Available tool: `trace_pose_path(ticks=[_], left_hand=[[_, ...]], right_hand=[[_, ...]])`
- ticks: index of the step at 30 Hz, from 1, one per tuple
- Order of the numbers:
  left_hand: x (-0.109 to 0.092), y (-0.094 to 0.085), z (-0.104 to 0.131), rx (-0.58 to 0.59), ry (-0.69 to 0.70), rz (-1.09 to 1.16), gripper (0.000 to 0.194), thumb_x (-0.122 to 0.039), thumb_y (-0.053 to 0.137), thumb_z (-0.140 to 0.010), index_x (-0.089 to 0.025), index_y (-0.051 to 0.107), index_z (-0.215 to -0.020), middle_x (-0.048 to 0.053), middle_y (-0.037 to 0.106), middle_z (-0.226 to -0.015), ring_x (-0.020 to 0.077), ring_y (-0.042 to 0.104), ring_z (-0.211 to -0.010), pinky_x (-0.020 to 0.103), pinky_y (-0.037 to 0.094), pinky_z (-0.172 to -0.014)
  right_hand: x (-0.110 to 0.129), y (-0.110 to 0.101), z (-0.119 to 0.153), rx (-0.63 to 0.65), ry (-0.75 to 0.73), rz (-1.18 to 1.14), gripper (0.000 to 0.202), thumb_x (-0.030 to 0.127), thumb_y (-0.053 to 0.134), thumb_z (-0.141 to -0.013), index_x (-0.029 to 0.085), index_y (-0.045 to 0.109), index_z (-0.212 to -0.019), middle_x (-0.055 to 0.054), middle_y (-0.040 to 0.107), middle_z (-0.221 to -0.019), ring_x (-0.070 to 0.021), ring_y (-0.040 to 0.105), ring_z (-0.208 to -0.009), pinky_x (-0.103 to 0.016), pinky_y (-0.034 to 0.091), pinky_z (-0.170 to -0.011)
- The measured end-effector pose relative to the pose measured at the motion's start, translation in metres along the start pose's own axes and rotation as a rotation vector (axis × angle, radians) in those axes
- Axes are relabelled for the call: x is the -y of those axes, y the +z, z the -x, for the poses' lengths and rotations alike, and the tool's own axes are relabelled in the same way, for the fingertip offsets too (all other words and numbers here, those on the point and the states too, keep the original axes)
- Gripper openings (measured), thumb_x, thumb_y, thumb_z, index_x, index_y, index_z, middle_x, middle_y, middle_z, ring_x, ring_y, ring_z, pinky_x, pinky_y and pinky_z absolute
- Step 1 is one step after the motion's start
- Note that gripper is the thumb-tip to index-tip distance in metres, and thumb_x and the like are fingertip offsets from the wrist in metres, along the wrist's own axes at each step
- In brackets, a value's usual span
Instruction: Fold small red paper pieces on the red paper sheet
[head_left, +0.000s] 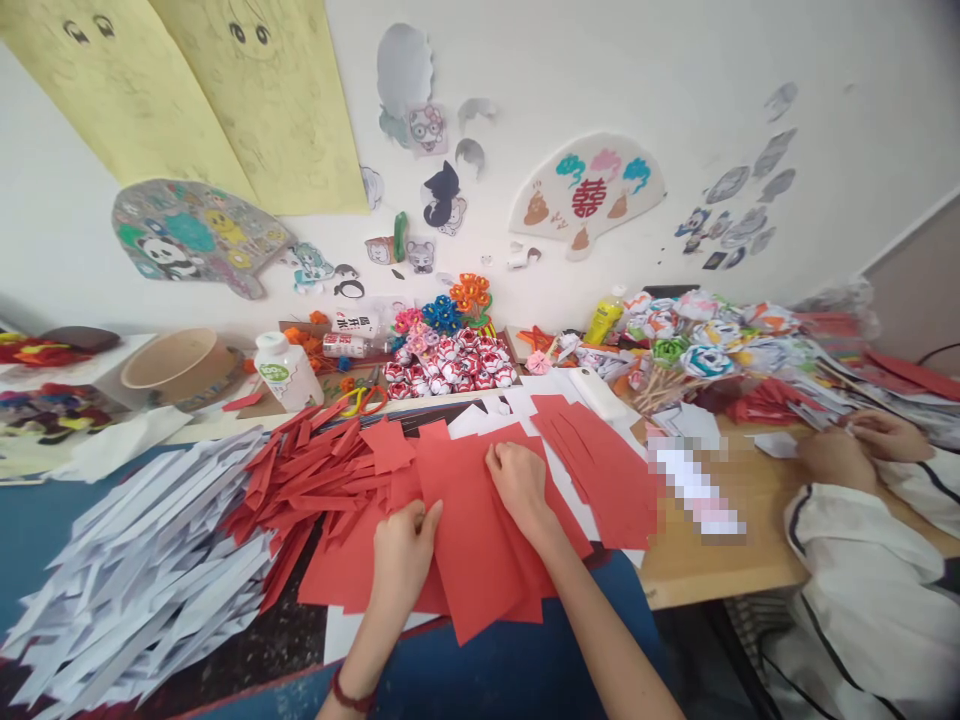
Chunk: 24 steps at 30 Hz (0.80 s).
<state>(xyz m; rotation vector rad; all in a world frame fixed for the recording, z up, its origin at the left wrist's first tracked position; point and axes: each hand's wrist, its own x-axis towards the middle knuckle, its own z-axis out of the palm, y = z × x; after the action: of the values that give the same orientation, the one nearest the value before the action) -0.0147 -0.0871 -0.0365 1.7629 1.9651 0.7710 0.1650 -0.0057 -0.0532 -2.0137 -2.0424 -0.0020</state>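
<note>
Pale wall (465,230) fills the back of the scene, above a crowded worktop with a blue surface (480,690) along its near side. Broadest on it is the heap of folded white strips (150,570) at left, then a smaller heap of folded red strips (307,480) beside it. At far right, a co-worker's white sleeve (862,550) rests near the wooden tabletop (720,565). Straight ahead of the wearer, the red sheet (472,545) lies on top of other red paper, directly between the two hands; its long axis runs away from the body, the near end slanting slightly rightward. The left hand (405,555) is closed, thumb and fingers pinching the left edge around mid-length. The right hand (519,485), fingers curled together, appears to grip the right edge closer to the far end, so the left is nearer the body. Smallest, orange-handled scissors (371,400) lie beyond the red strips.
</note>
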Motion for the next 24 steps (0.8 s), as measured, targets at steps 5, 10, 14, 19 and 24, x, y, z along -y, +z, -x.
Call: trace_pose_path(ticks=[5,10,14,19,24], left_hand=[[-0.001,0.000,-0.012,-0.001,-0.014,-0.006,0.047,-0.051,0.041,-0.087,-0.021,0.025,-0.054,-0.004,0.031,-0.046,0.0103,0.030,-0.045,0.025,0.018,-0.052],[0.008,0.003,-0.005,0.062,0.008,-0.013,0.047,-0.048,0.041,-0.086,-0.021,0.024,-0.052,-0.004,0.030,-0.044,0.0104,0.029,-0.044,0.026,0.016,-0.051],[0.012,0.000,0.002,0.057,-0.042,0.022,0.049,-0.053,0.041,-0.085,-0.021,0.024,-0.052,-0.004,0.028,-0.044,0.0102,0.029,-0.044,0.025,0.017,-0.050],[0.011,-0.002,0.016,0.226,-0.115,0.147,0.055,-0.063,0.043,-0.082,-0.021,0.028,-0.050,-0.003,0.037,-0.040,0.0105,0.038,-0.042,0.023,0.021,-0.048],[0.017,0.000,0.027,0.309,-0.125,0.235,0.052,-0.060,0.044,-0.082,-0.022,0.033,-0.049,-0.001,0.047,-0.036,0.0119,0.044,-0.036,0.022,0.026,-0.045]], right_hand=[[0.003,0.004,-0.004,0.022,0.019,0.016,0.034,0.027,0.042,-0.096,0.017,0.066,-0.074,-0.008,0.069,-0.073,-0.0184,0.064,-0.066,-0.026,0.035,-0.057],[0.004,0.008,-0.006,0.011,-0.001,0.023,0.033,0.024,0.040,-0.097,0.015,0.067,-0.078,-0.010,0.070,-0.078,-0.0201,0.065,-0.071,-0.027,0.037,-0.060],[0.003,0.007,-0.005,-0.010,-0.017,0.014,0.034,0.023,0.039,-0.097,0.015,0.065,-0.077,-0.010,0.068,-0.075,-0.0206,0.063,-0.070,-0.029,0.037,-0.061],[0.001,0.004,0.006,-0.051,-0.081,-0.003,0.026,0.023,0.041,-0.096,0.017,0.060,-0.079,-0.007,0.064,-0.081,-0.0210,0.059,-0.079,-0.031,0.037,-0.070],[0.001,0.003,0.017,-0.095,-0.125,-0.009,0.023,0.022,0.038,-0.097,0.018,0.055,-0.081,-0.007,0.059,-0.085,-0.0224,0.053,-0.084,-0.033,0.034,-0.076]])
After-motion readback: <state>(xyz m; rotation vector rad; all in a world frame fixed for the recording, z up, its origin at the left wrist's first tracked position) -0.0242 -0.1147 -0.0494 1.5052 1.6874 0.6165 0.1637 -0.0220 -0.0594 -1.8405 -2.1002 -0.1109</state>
